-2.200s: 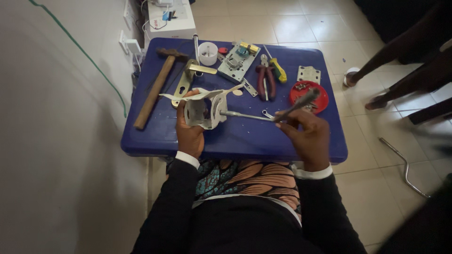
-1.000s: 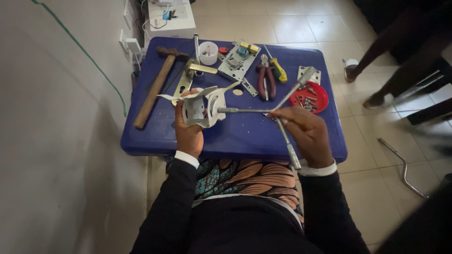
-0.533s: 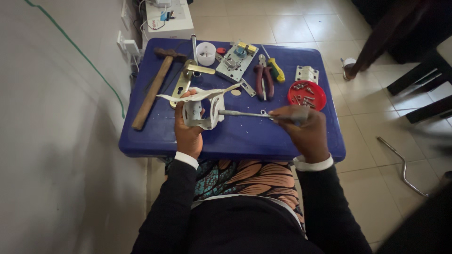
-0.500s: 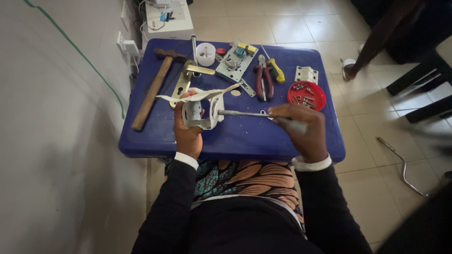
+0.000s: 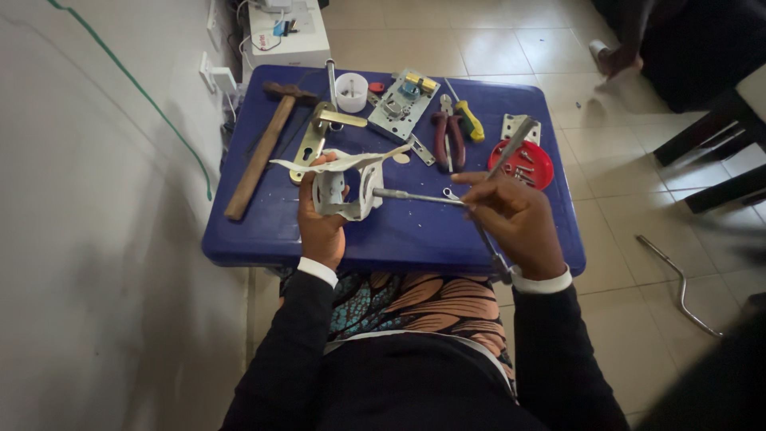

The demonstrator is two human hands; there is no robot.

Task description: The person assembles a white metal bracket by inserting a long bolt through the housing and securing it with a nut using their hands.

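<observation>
While the left hand (image 5: 321, 227) is closed around a white metal bracket (image 5: 345, 185), gripping it from below and holding it upright over the near-middle of the blue table (image 5: 399, 239), the right hand (image 5: 515, 217) is closed on a long metal rod (image 5: 496, 199) that runs diagonally through the fist, upper end toward the red dish (image 5: 523, 162), lower end past the wrist. A thinner steel shaft (image 5: 411, 195) runs level from the right hand's fingertips into the bracket's side; can't tell whether the fingers pinch it or just touch it. Relative to the bracket: brass door handle plate (image 5: 313, 140) just behind it, wooden-handled hammer (image 5: 259, 148) behind and left, white cup (image 5: 351, 89) further behind at the table's far edge, lock body (image 5: 403, 104) behind and slightly right, red-handled pliers (image 5: 445, 137) and yellow-green screwdriver (image 5: 467, 118) to the right of that. Red dish holds small screws, well right of the bracket, with a small hinge plate (image 5: 517, 128) just behind it.
</observation>
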